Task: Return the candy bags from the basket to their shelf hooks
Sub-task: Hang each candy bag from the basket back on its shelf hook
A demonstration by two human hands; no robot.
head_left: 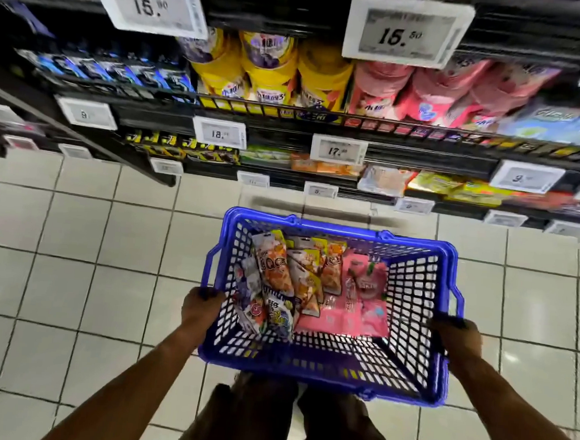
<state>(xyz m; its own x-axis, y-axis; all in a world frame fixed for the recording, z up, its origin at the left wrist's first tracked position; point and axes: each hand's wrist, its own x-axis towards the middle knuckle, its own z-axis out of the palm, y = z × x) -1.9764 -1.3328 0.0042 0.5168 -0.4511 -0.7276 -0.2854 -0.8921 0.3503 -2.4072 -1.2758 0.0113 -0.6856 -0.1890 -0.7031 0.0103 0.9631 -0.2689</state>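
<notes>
Dark stocked shelves [288,123] at twelve o'clock; left grip [202,304] and right grip [455,338] clasp blue plastic mesh basket [410,297] holding candy bags [311,290].

This is a shop, an aisle of a supermarket. Dark shelves [277,134] stand in rows one above another, full of sweets in yellow packs [268,67] and pink packs [428,92]. Electronic price tags [403,30] hang on the shelf edges, showing numbers like 16.50. A blue shopping basket [305,372] is over a white tiled floor [56,255]
</notes>
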